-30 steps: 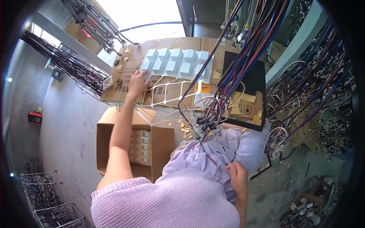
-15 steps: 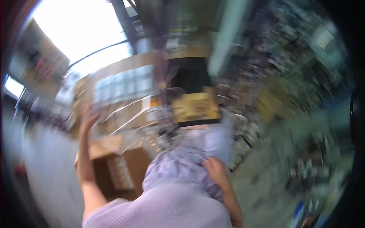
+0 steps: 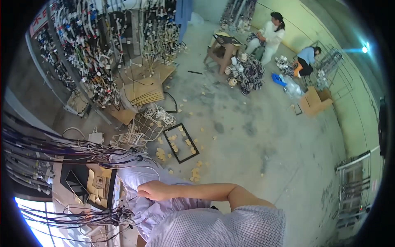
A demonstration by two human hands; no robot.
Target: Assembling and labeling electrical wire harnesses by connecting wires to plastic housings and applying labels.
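My right hand (image 3: 155,190) is closed, its fingers curled in over the light purple clothing (image 3: 177,203) on my lap. What it grips, if anything, is hidden. My left hand is out of the picture. Nearest to the right hand, on the left, is a black tray (image 3: 110,190) with pale yellow paper pieces (image 3: 98,193) in it. A dark phone-like device (image 3: 77,186) lies at the tray's side. Bundles of dark cables (image 3: 74,154) stretch past the tray on its far side, and more cables (image 3: 88,216) run along its near side.
Dense hanging cable bundles (image 3: 94,53) fill the upper left. White netting (image 3: 142,127) and a black rectangular frame (image 3: 181,143) lie on the floor among scattered yellow scraps. Two people (image 3: 271,37) work farther off, near a wooden stool (image 3: 224,51), a cable pile (image 3: 247,76) and a cardboard box (image 3: 316,101).
My view has swung to the right, bringing the floor and the two people into sight. The raised, spread left hand has left the picture. My right hand stays at my lap.
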